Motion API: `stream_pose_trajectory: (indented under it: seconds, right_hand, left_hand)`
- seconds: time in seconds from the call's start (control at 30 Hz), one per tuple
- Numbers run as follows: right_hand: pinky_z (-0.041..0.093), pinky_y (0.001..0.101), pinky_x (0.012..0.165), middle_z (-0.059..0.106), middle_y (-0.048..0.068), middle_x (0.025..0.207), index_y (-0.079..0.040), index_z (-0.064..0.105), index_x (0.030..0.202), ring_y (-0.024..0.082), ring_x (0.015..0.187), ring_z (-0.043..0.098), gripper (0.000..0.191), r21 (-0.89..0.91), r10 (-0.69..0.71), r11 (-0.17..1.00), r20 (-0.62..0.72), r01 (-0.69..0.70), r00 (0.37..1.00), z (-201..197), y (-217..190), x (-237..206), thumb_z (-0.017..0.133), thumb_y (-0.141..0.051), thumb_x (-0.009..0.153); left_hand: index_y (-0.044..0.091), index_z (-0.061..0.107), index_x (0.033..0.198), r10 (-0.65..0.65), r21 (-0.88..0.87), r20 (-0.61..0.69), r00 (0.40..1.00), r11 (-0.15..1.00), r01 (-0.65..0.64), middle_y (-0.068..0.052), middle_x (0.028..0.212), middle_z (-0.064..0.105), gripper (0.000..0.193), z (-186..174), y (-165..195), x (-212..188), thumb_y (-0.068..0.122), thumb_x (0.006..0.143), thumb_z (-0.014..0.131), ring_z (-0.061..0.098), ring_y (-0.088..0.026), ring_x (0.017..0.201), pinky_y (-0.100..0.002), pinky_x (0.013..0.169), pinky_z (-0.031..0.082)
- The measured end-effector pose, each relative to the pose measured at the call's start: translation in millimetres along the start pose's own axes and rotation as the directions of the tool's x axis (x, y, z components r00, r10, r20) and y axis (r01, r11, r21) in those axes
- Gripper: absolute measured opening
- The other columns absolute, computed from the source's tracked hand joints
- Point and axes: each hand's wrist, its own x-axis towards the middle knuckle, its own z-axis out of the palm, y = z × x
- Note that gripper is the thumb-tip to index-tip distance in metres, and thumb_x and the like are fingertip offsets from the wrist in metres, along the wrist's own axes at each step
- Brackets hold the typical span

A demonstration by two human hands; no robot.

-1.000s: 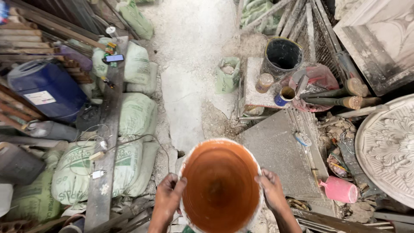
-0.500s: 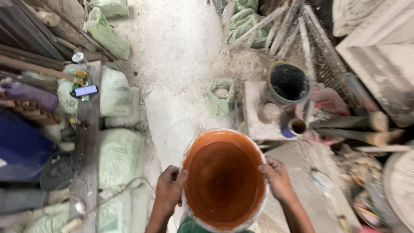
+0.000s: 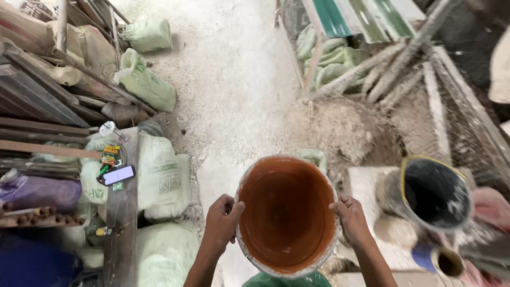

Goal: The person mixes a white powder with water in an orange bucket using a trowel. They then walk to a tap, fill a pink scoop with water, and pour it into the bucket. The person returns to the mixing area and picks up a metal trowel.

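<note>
1. We see the orange bowl (image 3: 287, 215) at lower centre of the frame, held between both hands and open side up. Its inside looks bare, and its rim is crusted with pale plaster.
2. The left hand (image 3: 221, 223) grips the left rim with its fingers curled and close together over the edge. The right hand (image 3: 351, 219) does the same on the right rim, thumb lying along the lip. We judge this a rim-only hold, so a slip on the dusty crust could tilt or drop the bowl.
3. Below and around it the floor (image 3: 234, 79) is coated in white powder. We think footing there could be slick, and a stumble would send the bowl into the clutter.
4. At lower right a black bucket (image 3: 435, 194) stands tilted on a slab (image 3: 364, 183), with a small blue can (image 3: 438, 260) just beside it. A swing of the bowl to the right could knock either over.
5. At left centre a phone (image 3: 118, 175) lies on a plank (image 3: 121, 212) among pale sacks (image 3: 159, 183). Falling dust or a bump from the left elbow could foul it or push it off.
6. At upper right, poles (image 3: 393, 66) lean across the heap; these could catch a foot.
</note>
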Motion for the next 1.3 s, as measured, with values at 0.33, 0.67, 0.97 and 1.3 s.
stream_pose_trajectory:
  seconds: [0.33,0.67,0.97,1.3]
  right_hand:
    - [0.054,0.0344,0.063,0.069,0.015,0.084,0.008,0.070,0.111,0.021,0.068,0.060,0.033,-0.257,0.099,0.963,0.050,-0.083,0.994,71,-72,289,0.059,-0.008,0.085]
    - [0.051,0.0261,0.066,0.072,0.007,0.082,0.006,0.066,0.102,0.012,0.067,0.062,0.026,-0.033,0.068,0.997,0.122,-0.065,0.990,154,-139,560,0.057,-0.006,0.080]
    - [0.038,0.0259,0.053,0.053,0.000,0.067,-0.001,0.057,0.080,0.008,0.057,0.044,0.010,-0.100,-0.032,0.994,0.082,0.041,0.996,214,-212,796,0.062,-0.009,0.083]
    - [0.024,0.0280,0.048,0.032,-0.005,0.063,-0.009,0.042,0.069,0.006,0.055,0.027,0.025,-0.269,0.001,0.963,0.086,0.022,0.996,259,-279,1072,0.063,-0.013,0.082]
  left_hand:
    - [0.001,0.061,0.084,-0.053,-0.014,-0.132,0.990,0.999,0.052,-0.004,0.060,0.054,0.023,-12,101,240,0.022,0.091,0.069,0.045,-0.012,0.035,-0.030,0.028,0.036]
    - [0.002,0.056,0.082,-0.030,-0.049,-0.087,0.996,0.998,0.026,-0.003,0.057,0.050,0.025,-25,206,518,0.021,0.091,0.070,0.042,-0.011,0.033,-0.030,0.027,0.033]
    - [0.002,0.055,0.084,-0.017,-0.045,-0.036,0.999,0.999,0.015,-0.002,0.056,0.050,0.025,-35,343,757,0.021,0.095,0.067,0.042,-0.009,0.035,-0.029,0.028,0.034]
    - [0.003,0.055,0.085,-0.014,-0.125,-0.066,0.998,0.992,0.006,-0.001,0.054,0.048,0.023,-14,434,1019,0.020,0.092,0.070,0.040,-0.010,0.033,-0.028,0.026,0.031]
